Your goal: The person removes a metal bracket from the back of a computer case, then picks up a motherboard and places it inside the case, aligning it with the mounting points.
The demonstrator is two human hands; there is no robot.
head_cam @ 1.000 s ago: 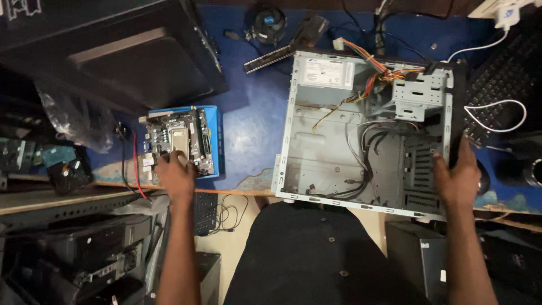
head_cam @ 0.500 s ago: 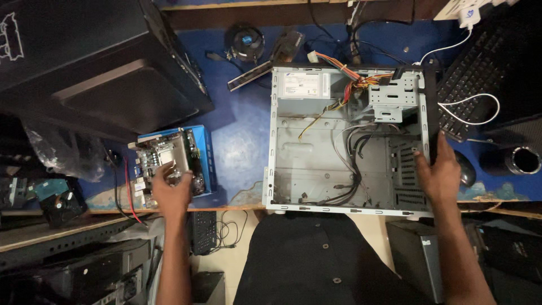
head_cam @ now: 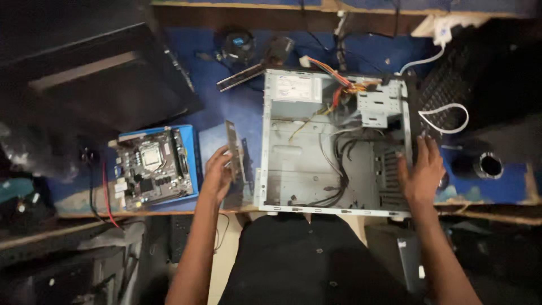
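An open grey computer case (head_cam: 293, 164) lies flat on the blue table in front of me, with loose cables and a power supply (head_cam: 296, 87) inside. My left hand (head_cam: 217, 175) is just left of the case and grips a thin, narrow metal plate (head_cam: 232, 148) held on edge. My right hand (head_cam: 420, 175) rests flat, fingers spread, on the case's right side. A bare motherboard (head_cam: 149, 166) sits on a blue box (head_cam: 189, 158) further left.
A black side panel (head_cam: 84, 73) leans at the back left. A round cooler fan (head_cam: 237, 45) and a long card (head_cam: 240, 79) lie behind the case. A black keyboard (head_cam: 446, 85), a white cable (head_cam: 449, 116) and a dark cylinder (head_cam: 490, 165) are at right.
My left hand has left the motherboard and moved right toward the case, now holding the thin metal plate. My right hand stays on the case's right side.
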